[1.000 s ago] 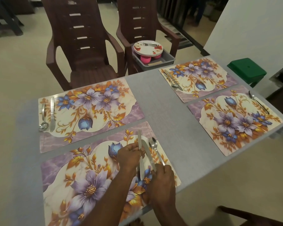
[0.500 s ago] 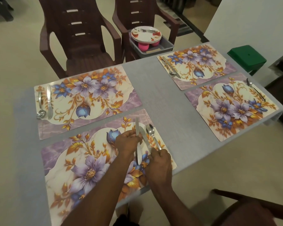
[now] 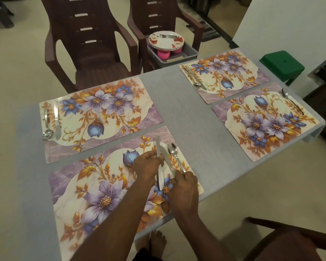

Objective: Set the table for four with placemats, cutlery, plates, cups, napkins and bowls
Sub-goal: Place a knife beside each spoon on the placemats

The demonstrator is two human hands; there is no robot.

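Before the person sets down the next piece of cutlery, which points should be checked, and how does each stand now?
1. Left hand grips one knife: ok.
2. Right hand on the spoon and second knife; grip: cannot tell.
3. Near placemat flat on the table: ok.
4. Far right placemat has only a spoon, no knife: not ok.
5. Plates in the grey tray on the chair: not ok.

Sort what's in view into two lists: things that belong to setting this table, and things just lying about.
Belongs to the job:
- four floral placemats, e.g. the near one
- knife in the left hand
- second knife and spoon by the right hand
- plates and pink cups in the grey bin

Just lying about:
- green stool
- empty brown chair
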